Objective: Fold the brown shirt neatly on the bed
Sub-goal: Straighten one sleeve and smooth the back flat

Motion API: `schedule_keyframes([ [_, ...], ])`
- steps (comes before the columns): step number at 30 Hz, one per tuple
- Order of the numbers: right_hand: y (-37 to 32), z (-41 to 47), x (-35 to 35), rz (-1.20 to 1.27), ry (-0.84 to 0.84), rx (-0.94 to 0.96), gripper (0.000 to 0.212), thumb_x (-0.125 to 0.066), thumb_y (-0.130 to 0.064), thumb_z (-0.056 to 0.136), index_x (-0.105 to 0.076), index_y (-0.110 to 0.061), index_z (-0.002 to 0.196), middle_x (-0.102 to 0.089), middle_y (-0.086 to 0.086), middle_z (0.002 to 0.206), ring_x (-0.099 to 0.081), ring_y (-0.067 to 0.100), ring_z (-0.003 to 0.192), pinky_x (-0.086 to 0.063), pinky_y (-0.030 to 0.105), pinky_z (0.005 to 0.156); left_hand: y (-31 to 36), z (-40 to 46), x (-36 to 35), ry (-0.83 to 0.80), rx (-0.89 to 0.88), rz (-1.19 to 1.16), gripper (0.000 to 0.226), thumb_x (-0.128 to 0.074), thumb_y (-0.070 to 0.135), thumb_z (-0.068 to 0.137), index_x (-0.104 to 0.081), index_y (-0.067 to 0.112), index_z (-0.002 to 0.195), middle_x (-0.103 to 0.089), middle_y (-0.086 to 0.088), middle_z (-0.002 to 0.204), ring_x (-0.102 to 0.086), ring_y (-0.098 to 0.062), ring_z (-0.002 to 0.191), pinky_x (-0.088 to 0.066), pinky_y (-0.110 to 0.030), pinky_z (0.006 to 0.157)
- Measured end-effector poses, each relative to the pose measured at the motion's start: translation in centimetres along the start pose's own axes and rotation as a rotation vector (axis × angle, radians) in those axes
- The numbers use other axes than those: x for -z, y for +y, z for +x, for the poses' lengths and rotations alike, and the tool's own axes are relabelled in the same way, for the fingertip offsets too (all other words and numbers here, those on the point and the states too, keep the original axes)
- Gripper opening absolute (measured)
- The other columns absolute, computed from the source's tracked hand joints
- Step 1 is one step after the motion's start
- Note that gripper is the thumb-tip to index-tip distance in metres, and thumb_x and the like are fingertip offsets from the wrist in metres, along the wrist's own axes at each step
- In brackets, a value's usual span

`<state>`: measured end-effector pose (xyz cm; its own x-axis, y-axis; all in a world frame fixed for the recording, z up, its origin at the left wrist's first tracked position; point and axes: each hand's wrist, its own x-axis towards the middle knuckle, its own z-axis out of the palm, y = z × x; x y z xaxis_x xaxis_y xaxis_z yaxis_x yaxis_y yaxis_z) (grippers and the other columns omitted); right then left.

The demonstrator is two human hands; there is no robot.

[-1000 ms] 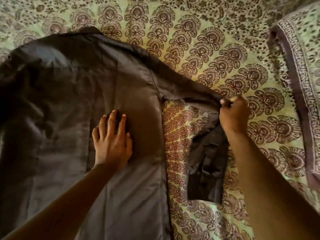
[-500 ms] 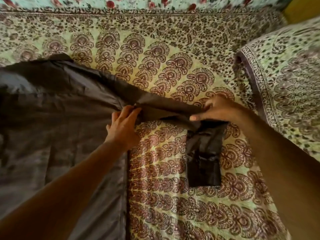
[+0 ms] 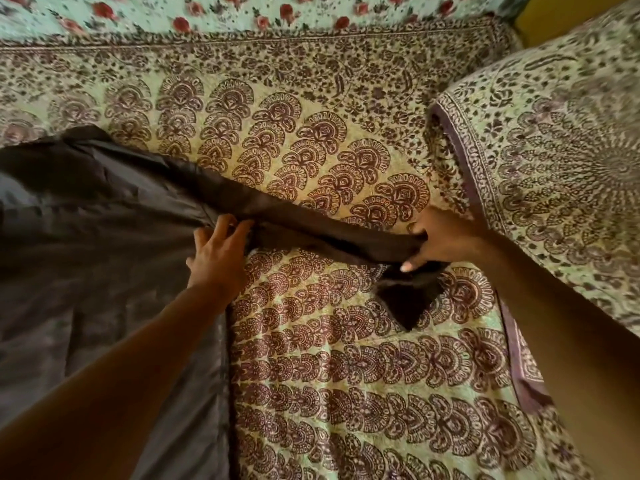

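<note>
The brown shirt [image 3: 104,244] lies spread on the left half of the bed, its body running off the left and bottom edges. One sleeve [image 3: 329,230] stretches rightward across the patterned sheet. My left hand [image 3: 216,251] rests with straight fingers on the shirt where the sleeve joins the body. My right hand [image 3: 436,240] grips the sleeve near its end, and the cuff [image 3: 405,299] hangs crumpled below that hand.
The bed sheet [image 3: 346,375] has a green and maroon fan print. A pillow [image 3: 554,168] in matching print lies at the right. A floral cloth [image 3: 242,12] runs along the far edge.
My left hand moved from the shirt's body up to the sleeve seam. My right hand pulled the sleeve outward, and the hanging cuff has bunched up shorter.
</note>
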<state>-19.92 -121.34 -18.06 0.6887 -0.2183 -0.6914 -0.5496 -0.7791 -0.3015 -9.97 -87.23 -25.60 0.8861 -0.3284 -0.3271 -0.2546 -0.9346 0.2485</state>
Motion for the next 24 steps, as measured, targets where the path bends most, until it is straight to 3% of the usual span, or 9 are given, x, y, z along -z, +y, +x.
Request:
schedule_keyframes([
  [3,1.5,-0.1,1.8,0.22,0.16,-0.005,0.019,-0.08,-0.018,0.086,-0.066,-0.019,0.099,-0.071,0.003,0.097,-0.069,0.021,0.09,-0.051,0.031,0.071,-0.1,0.3,-0.3,-0.012,-0.005,0.019,0.084,-0.067,-0.005,0.081,-0.039,0.033,0.151,-0.027,0.0,0.153,-0.029,-0.044,0.133,-0.051,-0.073,0.088],
  [5,2.0,-0.6,2.5,0.292,0.02,-0.01,0.032,-0.079,-0.019,0.087,-0.059,-0.02,0.111,-0.068,0.001,0.108,-0.067,0.023,0.098,-0.056,0.038,0.08,-0.4,0.6,-0.4,-0.004,-0.043,0.039,0.084,-0.069,-0.005,0.079,-0.04,0.031,0.149,-0.03,-0.002,0.151,-0.034,-0.047,0.128,-0.051,-0.072,0.089],
  [7,2.2,-0.9,1.7,0.134,-0.209,-0.023,0.052,-0.084,-0.018,0.082,-0.052,-0.026,0.123,-0.066,0.001,0.116,-0.068,0.024,0.102,-0.06,0.041,0.084,-0.7,0.9,-0.5,0.02,-0.081,0.07,0.079,-0.071,0.0,0.08,-0.042,0.03,0.147,-0.033,-0.004,0.148,-0.039,-0.048,0.122,-0.051,-0.069,0.091],
  [9,2.5,-1.2,1.3,-0.053,-0.266,-0.032,0.056,-0.09,-0.028,0.075,-0.058,-0.017,0.12,-0.069,0.003,0.115,-0.068,0.023,0.101,-0.06,0.041,0.088,-0.6,0.9,-0.3,0.036,-0.095,0.086,0.065,-0.069,0.014,0.089,-0.043,0.028,0.147,-0.035,-0.007,0.147,-0.043,-0.047,0.118,-0.051,-0.065,0.091],
  [12,3.5,-1.8,2.9,-0.025,-0.134,0.004,0.052,-0.096,-0.034,0.063,-0.071,-0.009,0.101,-0.077,0.005,0.098,-0.073,0.028,0.09,-0.06,0.041,0.084,0.1,0.7,-0.2,0.048,-0.096,0.093,0.055,-0.062,0.02,0.096,-0.044,0.024,0.149,-0.036,-0.01,0.148,-0.044,-0.049,0.119,-0.05,-0.06,0.096],
  [16,4.6,-3.3,4.7,0.033,-0.152,0.034,0.044,-0.096,-0.024,0.062,-0.069,-0.007,0.093,-0.074,0.011,0.09,-0.071,0.039,0.094,-0.057,0.047,0.082,0.1,0.6,-0.4,0.043,-0.085,0.075,0.053,-0.057,0.022,0.098,-0.043,0.024,0.15,-0.035,-0.01,0.15,-0.041,-0.05,0.121,-0.048,-0.062,0.097],
  [20,6.3,-3.3,6.1,0.322,0.067,0.098,0.074,-0.093,-0.059,0.044,-0.074,-0.008,0.094,-0.078,0.013,0.091,-0.072,0.036,0.093,-0.056,0.055,0.091,-0.2,0.7,-0.6,0.02,-0.067,0.082,0.064,-0.059,0.008,0.098,-0.038,0.029,0.154,-0.029,-0.005,0.154,-0.038,-0.047,0.124,-0.05,-0.062,0.098],
  [22,7.0,-3.2,6.4,0.38,0.251,0.13,0.054,-0.093,-0.05,0.054,-0.074,-0.012,0.087,-0.076,0.011,0.088,-0.072,0.032,0.089,-0.058,0.05,0.089,0.0,0.7,-0.6,0.008,-0.071,0.077,0.07,-0.056,0.0,0.096,-0.036,0.027,0.157,-0.026,-0.008,0.157,-0.037,-0.048,0.125,-0.047,-0.059,0.104],
  [24,7.4,-3.3,6.6,0.374,0.36,0.141,0.045,-0.094,-0.045,0.056,-0.071,-0.013,0.078,-0.074,0.006,0.078,-0.07,0.027,0.079,-0.055,0.037,0.077,0.7,0.3,-0.7,-0.024,-0.07,0.053,0.073,-0.055,-0.001,0.095,-0.034,0.029,0.158,-0.023,-0.009,0.158,-0.033,-0.048,0.13,-0.041,-0.065,0.108],
])
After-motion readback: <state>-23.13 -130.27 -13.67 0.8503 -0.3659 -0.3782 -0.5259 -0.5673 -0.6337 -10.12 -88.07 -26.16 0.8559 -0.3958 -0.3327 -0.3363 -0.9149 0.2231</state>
